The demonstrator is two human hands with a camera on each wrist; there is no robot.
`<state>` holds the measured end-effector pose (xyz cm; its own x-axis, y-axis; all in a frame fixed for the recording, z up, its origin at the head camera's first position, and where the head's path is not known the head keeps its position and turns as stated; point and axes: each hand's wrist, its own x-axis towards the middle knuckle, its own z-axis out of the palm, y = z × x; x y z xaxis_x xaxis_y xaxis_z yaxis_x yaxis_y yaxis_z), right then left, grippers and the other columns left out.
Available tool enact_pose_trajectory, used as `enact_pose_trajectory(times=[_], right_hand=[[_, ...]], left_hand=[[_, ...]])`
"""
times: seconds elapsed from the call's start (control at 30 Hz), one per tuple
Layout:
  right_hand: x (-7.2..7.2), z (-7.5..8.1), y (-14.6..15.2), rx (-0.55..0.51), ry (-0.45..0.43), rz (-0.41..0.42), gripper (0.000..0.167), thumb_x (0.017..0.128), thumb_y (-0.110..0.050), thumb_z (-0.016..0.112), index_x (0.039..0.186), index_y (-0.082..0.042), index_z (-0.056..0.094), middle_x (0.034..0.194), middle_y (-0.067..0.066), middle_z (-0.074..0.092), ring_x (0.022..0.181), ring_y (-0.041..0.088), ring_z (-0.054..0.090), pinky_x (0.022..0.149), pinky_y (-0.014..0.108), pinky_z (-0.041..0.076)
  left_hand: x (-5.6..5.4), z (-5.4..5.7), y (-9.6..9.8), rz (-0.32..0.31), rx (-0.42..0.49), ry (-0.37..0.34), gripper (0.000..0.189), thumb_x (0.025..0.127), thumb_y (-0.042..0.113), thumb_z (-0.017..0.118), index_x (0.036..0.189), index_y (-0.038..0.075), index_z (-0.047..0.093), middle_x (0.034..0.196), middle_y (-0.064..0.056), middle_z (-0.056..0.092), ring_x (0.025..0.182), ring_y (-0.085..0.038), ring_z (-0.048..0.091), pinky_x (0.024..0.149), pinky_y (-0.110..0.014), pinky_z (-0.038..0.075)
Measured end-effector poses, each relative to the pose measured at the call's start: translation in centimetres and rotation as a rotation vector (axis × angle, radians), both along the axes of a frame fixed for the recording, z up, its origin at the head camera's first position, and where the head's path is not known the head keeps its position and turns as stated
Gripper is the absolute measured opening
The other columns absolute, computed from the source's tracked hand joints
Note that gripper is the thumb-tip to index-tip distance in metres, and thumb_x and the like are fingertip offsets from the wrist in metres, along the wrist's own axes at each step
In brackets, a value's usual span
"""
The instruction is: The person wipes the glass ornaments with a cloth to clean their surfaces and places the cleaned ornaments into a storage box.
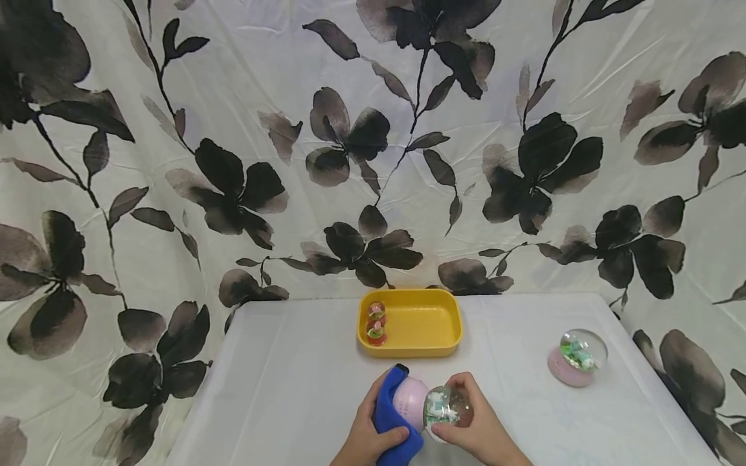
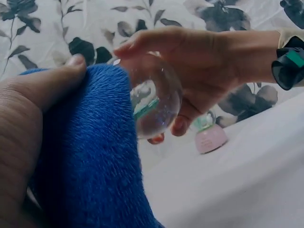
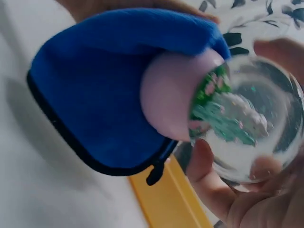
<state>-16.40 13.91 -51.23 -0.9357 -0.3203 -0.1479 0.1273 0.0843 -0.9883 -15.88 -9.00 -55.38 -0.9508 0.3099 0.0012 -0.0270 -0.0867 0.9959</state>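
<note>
Both hands hold a snow globe tipped on its side above the front of the table. My right hand (image 1: 474, 421) grips its clear glass ball (image 3: 280, 114), which has white and green figures inside. Its pink base (image 1: 410, 402) points left, against a blue cloth (image 1: 384, 414) with a black edge. My left hand (image 1: 373, 424) holds that cloth around the base, thumb on the front. In the left wrist view the cloth (image 2: 95, 147) hides the base, and my right hand (image 2: 194, 66) shows behind the glass.
A yellow tray (image 1: 416, 352) stands behind the hands, with two small red-based globes (image 1: 376, 322) at its left end. Another pink-based snow globe (image 1: 574, 362) stands at the right of the white table (image 1: 280, 369). A floral curtain (image 1: 443, 213) hangs behind.
</note>
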Motion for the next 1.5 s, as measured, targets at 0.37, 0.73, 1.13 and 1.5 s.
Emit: enact_pose_trajectory(times=[0.37,0.73,1.13,1.5], right_hand=[[0.2,0.8,-1.4,-0.016,0.052,-0.249,0.065,0.069,-0.011,0.087,0.12,-0.01,0.045,0.114,0.015,0.058,0.099,0.029,0.059,0.075,0.032,0.055],[-0.4,0.7,-1.8,-0.06,-0.065,-0.227,0.056,0.078,-0.019,0.081,0.118,-0.004,0.046,0.11,0.016,0.062,0.087,0.028,0.064,0.063,0.038,0.057],[-1.8,-0.7,0.4,-0.295,-0.365,0.008,0.037,0.099,-0.041,0.049,0.111,-0.007,0.042,0.092,0.008,0.065,0.07,0.015,0.062,0.05,0.019,0.045],[-1.8,-0.5,0.5,-0.295,-0.373,0.16,0.047,0.101,-0.046,0.041,0.121,-0.003,0.042,0.092,0.012,0.068,0.068,0.016,0.062,0.048,0.019,0.044]], left_hand=[[-0.1,-0.4,2.3,0.26,-0.02,-0.056,0.073,0.091,0.031,0.065,0.147,0.016,0.02,0.144,-0.016,0.039,0.127,-0.034,0.042,0.103,-0.053,0.036],[-0.4,0.3,2.1,0.2,-0.129,-0.031,0.075,0.102,0.035,0.048,0.153,0.001,0.005,0.149,-0.028,0.029,0.133,-0.045,0.035,0.102,-0.062,0.032],[-0.7,0.4,1.8,0.174,-0.289,0.381,0.086,0.077,0.027,0.084,0.148,0.026,0.035,0.146,0.0,0.037,0.126,-0.025,0.045,0.097,-0.047,0.044],[-0.9,0.0,0.5,0.028,-0.15,0.325,0.097,0.07,0.018,0.087,0.149,0.024,0.031,0.143,-0.002,0.041,0.122,-0.026,0.048,0.093,-0.041,0.047]])
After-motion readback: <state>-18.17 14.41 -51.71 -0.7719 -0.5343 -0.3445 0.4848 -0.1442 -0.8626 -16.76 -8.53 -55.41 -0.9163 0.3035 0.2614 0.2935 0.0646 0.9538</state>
